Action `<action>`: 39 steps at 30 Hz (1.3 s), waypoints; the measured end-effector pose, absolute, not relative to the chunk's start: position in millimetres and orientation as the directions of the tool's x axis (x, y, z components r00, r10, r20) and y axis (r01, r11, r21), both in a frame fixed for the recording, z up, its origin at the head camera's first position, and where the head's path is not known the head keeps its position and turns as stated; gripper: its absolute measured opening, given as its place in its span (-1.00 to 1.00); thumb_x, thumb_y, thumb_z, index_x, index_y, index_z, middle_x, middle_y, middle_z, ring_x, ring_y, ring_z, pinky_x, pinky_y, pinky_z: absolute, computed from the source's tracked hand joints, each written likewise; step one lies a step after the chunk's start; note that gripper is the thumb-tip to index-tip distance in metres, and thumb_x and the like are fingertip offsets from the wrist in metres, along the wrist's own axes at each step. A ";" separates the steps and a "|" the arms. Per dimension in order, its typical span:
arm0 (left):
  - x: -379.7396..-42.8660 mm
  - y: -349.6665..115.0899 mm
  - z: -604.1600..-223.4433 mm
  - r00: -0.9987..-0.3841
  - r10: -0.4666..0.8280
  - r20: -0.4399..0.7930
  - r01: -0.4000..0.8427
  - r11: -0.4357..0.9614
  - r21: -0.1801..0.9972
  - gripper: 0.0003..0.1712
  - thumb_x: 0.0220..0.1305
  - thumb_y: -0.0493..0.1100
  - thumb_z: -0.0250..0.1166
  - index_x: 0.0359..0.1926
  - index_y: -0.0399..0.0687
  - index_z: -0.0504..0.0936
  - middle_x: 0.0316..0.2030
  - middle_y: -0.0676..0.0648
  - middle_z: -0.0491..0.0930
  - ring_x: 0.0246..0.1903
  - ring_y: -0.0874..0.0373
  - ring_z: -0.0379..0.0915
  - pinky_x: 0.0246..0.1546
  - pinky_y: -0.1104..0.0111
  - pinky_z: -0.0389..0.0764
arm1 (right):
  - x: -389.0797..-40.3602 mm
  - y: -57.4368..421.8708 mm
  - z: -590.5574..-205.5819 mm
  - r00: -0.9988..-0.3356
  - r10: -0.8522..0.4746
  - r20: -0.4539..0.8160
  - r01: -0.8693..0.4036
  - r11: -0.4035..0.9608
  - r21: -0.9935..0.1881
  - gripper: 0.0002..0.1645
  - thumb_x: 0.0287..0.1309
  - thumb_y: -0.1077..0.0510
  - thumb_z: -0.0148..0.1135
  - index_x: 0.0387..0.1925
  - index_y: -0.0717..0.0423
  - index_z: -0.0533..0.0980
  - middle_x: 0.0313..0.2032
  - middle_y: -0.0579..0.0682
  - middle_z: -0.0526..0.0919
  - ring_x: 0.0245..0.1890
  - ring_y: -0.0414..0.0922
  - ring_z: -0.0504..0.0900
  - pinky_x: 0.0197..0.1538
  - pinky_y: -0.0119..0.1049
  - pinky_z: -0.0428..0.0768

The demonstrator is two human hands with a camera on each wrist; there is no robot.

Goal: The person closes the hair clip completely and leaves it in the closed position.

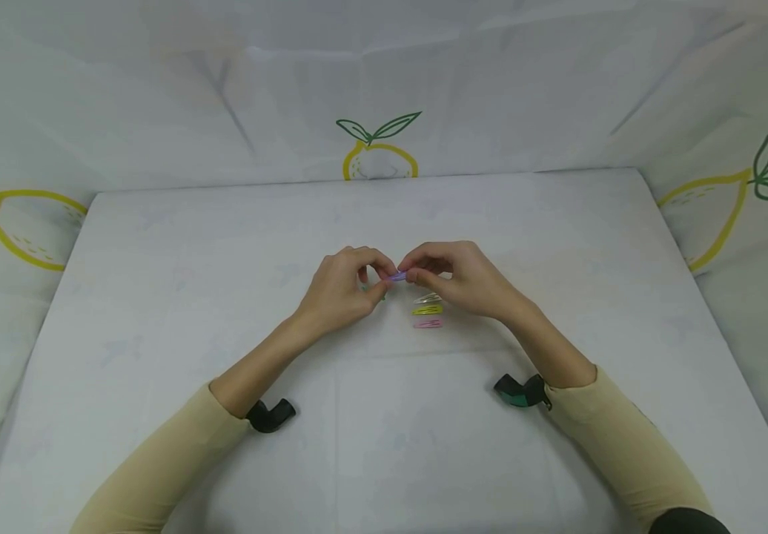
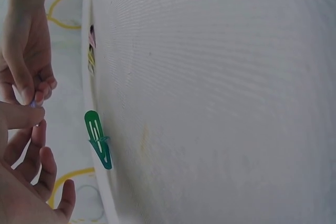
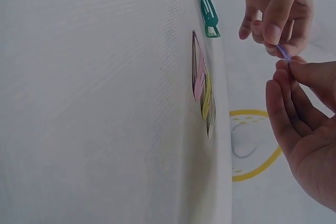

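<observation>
A purple hair clip is held up between both hands above the table. My left hand pinches one end of it between thumb and forefinger. The other end is pinched by the thumb and fingers of my right hand. In the right wrist view the purple clip bridges the two sets of fingertips. Under the right hand lie a pale clip, a yellow clip and a pink clip in a column. A green hair clip rests on the table, mostly hidden behind the left hand in the head view.
A white cloth covers the table. White curtains printed with yellow lemons rise at the back and both sides. Dark wrist devices sit by each sleeve cuff.
</observation>
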State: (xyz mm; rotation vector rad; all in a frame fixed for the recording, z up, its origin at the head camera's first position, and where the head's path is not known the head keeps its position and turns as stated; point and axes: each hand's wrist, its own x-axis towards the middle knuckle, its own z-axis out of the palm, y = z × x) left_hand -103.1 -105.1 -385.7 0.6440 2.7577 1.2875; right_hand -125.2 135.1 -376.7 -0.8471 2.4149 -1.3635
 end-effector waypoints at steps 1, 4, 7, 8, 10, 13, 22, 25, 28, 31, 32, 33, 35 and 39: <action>-103.3 -105.1 -385.6 -0.914 0.379 0.146 0.355 0.571 0.740 -0.87 0.32 -0.29 0.46 -0.14 -0.03 0.84 -0.25 0.01 0.83 -0.27 0.07 0.55 -0.18 0.29 0.50 | -125.4 135.2 -376.6 -0.805 -0.589 0.073 -0.368 0.398 -0.840 -0.83 0.44 0.31 0.35 -0.03 0.11 0.76 -0.10 0.10 0.87 -0.11 0.04 0.82 0.10 -0.33 0.76; -103.6 -104.9 -385.7 -0.915 0.374 0.148 0.353 0.568 0.744 -0.88 0.31 -0.27 0.48 -0.14 -0.03 0.83 -0.25 0.01 0.82 -0.26 0.07 0.55 -0.17 0.29 0.51 | -125.4 135.0 -375.4 -0.809 -0.583 0.076 -0.370 0.404 -0.837 -0.84 0.44 0.28 0.38 -0.03 0.11 0.77 -0.10 0.08 0.87 -0.12 -0.01 0.82 0.11 -0.28 0.77; -103.8 -104.9 -386.2 -0.918 0.367 0.149 0.349 0.572 0.742 -0.89 0.31 -0.24 0.50 -0.15 -0.01 0.83 -0.26 0.02 0.82 -0.26 0.06 0.55 -0.17 0.28 0.51 | -125.0 134.8 -374.5 -0.812 -0.579 0.075 -0.369 0.408 -0.835 -0.84 0.43 0.27 0.40 -0.03 0.12 0.77 -0.10 0.07 0.87 -0.13 -0.05 0.82 0.12 -0.21 0.78; -103.7 -104.9 -386.3 -0.919 0.364 0.150 0.348 0.573 0.742 -0.90 0.31 -0.23 0.51 -0.16 -0.01 0.83 -0.26 0.03 0.82 -0.26 0.07 0.55 -0.17 0.28 0.51 | -124.8 134.7 -374.2 -0.812 -0.579 0.074 -0.368 0.409 -0.835 -0.84 0.43 0.26 0.40 -0.03 0.12 0.78 -0.10 0.08 0.87 -0.13 -0.05 0.82 0.12 -0.20 0.78; -103.5 -104.9 -386.5 -0.921 0.358 0.152 0.347 0.577 0.740 -0.90 0.31 -0.22 0.52 -0.16 0.01 0.84 -0.27 0.04 0.82 -0.26 0.07 0.55 -0.18 0.28 0.51 | -124.7 134.8 -373.8 -0.816 -0.574 0.072 -0.365 0.414 -0.834 -0.84 0.43 0.26 0.40 -0.03 0.11 0.78 -0.10 0.09 0.87 -0.13 -0.05 0.82 0.13 -0.19 0.78; -103.3 -105.1 -386.7 -0.922 0.352 0.160 0.349 0.576 0.739 -0.91 0.30 -0.20 0.54 -0.18 0.03 0.83 -0.29 0.06 0.81 -0.26 0.07 0.56 -0.18 0.28 0.51 | -124.5 134.9 -373.4 -0.820 -0.568 0.067 -0.358 0.418 -0.835 -0.83 0.43 0.24 0.40 -0.01 0.11 0.79 -0.09 0.09 0.88 -0.13 -0.04 0.82 0.13 -0.22 0.77; -102.3 -105.8 -385.3 -0.927 0.340 0.159 0.340 0.581 0.740 -0.91 0.31 -0.18 0.54 -0.18 0.07 0.84 -0.30 0.09 0.81 -0.28 0.09 0.56 -0.22 0.28 0.50 | -123.8 135.2 -373.0 -0.822 -0.565 0.064 -0.362 0.433 -0.826 -0.77 0.40 0.26 0.41 0.04 0.13 0.77 -0.07 0.06 0.87 -0.17 -0.12 0.77 0.07 -0.37 0.73; -102.2 -106.2 -385.4 -0.928 0.337 0.158 0.337 0.581 0.741 -0.91 0.30 -0.19 0.54 -0.18 0.06 0.85 -0.31 0.09 0.81 -0.29 0.08 0.56 -0.24 0.27 0.49 | -123.4 135.4 -372.7 -0.822 -0.566 0.061 -0.365 0.442 -0.820 -0.75 0.39 0.26 0.42 0.05 0.14 0.77 -0.06 0.03 0.87 -0.17 -0.13 0.77 0.07 -0.39 0.72; -102.0 -106.5 -385.2 -0.928 0.337 0.160 0.338 0.578 0.743 -0.90 0.29 -0.19 0.55 -0.18 0.06 0.85 -0.30 0.08 0.81 -0.29 0.07 0.56 -0.25 0.27 0.49 | -122.9 135.5 -372.3 -0.823 -0.565 0.060 -0.364 0.444 -0.819 -0.74 0.38 0.26 0.42 0.06 0.14 0.77 -0.06 0.03 0.87 -0.17 -0.13 0.77 0.07 -0.40 0.72; -101.6 -106.7 -384.9 -0.928 0.336 0.161 0.337 0.573 0.747 -0.90 0.29 -0.20 0.54 -0.18 0.05 0.85 -0.30 0.07 0.82 -0.29 0.07 0.57 -0.26 0.28 0.49 | -122.6 135.5 -372.2 -0.825 -0.562 0.062 -0.361 0.440 -0.822 -0.75 0.37 0.28 0.42 0.05 0.14 0.77 -0.07 0.03 0.87 -0.17 -0.12 0.77 0.06 -0.41 0.72; -101.4 -106.7 -384.8 -0.928 0.336 0.161 0.337 0.573 0.747 -0.90 0.29 -0.20 0.54 -0.18 0.04 0.86 -0.30 0.07 0.82 -0.29 0.07 0.57 -0.26 0.28 0.49 | -122.7 135.5 -372.4 -0.826 -0.560 0.063 -0.360 0.439 -0.824 -0.75 0.37 0.28 0.41 0.05 0.15 0.77 -0.08 0.03 0.87 -0.18 -0.12 0.77 0.06 -0.41 0.72; -101.3 -106.8 -384.7 -0.929 0.335 0.160 0.335 0.573 0.748 -0.90 0.29 -0.20 0.54 -0.18 0.04 0.86 -0.30 0.07 0.82 -0.28 0.06 0.57 -0.26 0.28 0.49 | -122.7 135.6 -372.6 -0.827 -0.558 0.065 -0.359 0.437 -0.825 -0.75 0.37 0.28 0.41 0.04 0.15 0.77 -0.09 0.03 0.87 -0.18 -0.12 0.77 0.05 -0.41 0.72; -101.2 -106.9 -384.6 -0.930 0.333 0.156 0.331 0.574 0.749 -0.90 0.29 -0.20 0.54 -0.18 0.04 0.86 -0.30 0.07 0.83 -0.28 0.06 0.56 -0.27 0.28 0.48 | -122.6 135.7 -373.0 -0.830 -0.553 0.068 -0.358 0.436 -0.826 -0.76 0.36 0.28 0.41 0.03 0.15 0.77 -0.11 0.03 0.87 -0.19 -0.12 0.77 0.04 -0.42 0.71; -101.4 -107.4 -384.6 -0.934 0.328 0.143 0.318 0.576 0.753 -0.91 0.30 -0.18 0.54 -0.17 0.04 0.86 -0.29 0.07 0.83 -0.28 0.05 0.56 -0.27 0.28 0.47 | -122.6 136.0 -373.5 -0.834 -0.547 0.073 -0.357 0.434 -0.827 -0.78 0.36 0.27 0.42 0.01 0.15 0.77 -0.14 0.02 0.87 -0.20 -0.12 0.77 0.03 -0.42 0.72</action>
